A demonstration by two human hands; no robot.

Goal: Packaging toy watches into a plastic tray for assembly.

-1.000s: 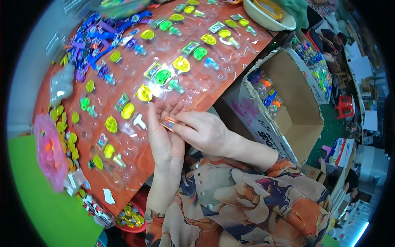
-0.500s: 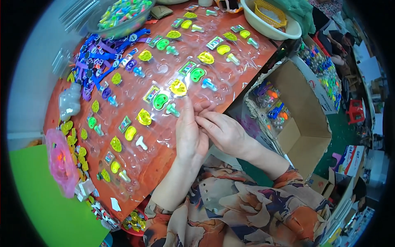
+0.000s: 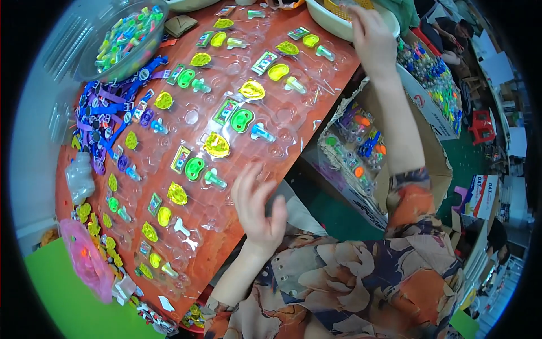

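My left hand (image 3: 258, 209) hovers by the table's near right edge, fingers spread and holding nothing. My right hand (image 3: 374, 42) reaches far over the white basin (image 3: 333, 21) at the top right, its fingers loosely apart beside the yellow plastic basket (image 3: 353, 4); nothing shows in them. Rows of clear plastic blister trays (image 3: 254, 148) cover the red-brown table. In their hollows lie yellow foil-like pieces (image 3: 216, 145), green pacifier-shaped toys (image 3: 242, 120), small printed cards (image 3: 180, 159) and small bottle-shaped toys (image 3: 215, 178). A white T-shaped piece (image 3: 182, 227) sits in one nearer tray.
A clear bowl of colourful small tubes (image 3: 127, 42) stands at the far left, above a heap of blue and purple straps (image 3: 110, 113). A pink bag (image 3: 86, 257) lies at the left edge. Right of the table, an open cardboard box (image 3: 429, 147) holds packed toys (image 3: 361, 144).
My hands, together over the near trays before, have parted. The right has swung up to the white basin; the left has opened and dropped slightly. The view has shifted a little.
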